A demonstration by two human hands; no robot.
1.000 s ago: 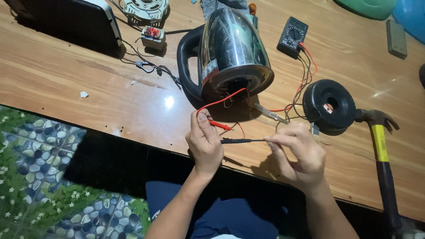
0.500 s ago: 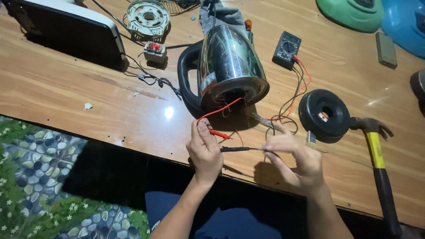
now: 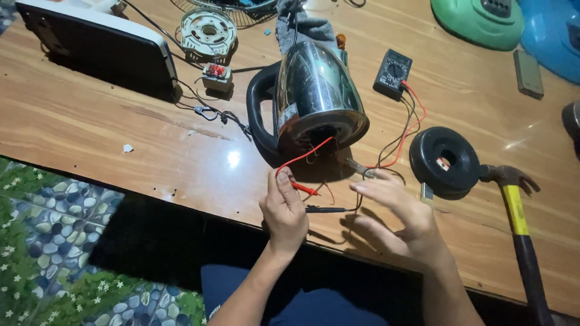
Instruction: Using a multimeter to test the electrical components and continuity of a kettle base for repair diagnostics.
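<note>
Two probes sit just before the kettle (image 3: 317,99): our left hand (image 3: 287,211) pinches the red probe (image 3: 304,189), our right hand (image 3: 399,214) hovers spread, fingers released, so we should steady the black probe (image 3: 326,209) gently.

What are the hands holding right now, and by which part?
The left hand pinches the red multimeter probe by its handle end and also touches the thin black probe. The right hand is spread open above the wooden table, holding nothing.
</note>
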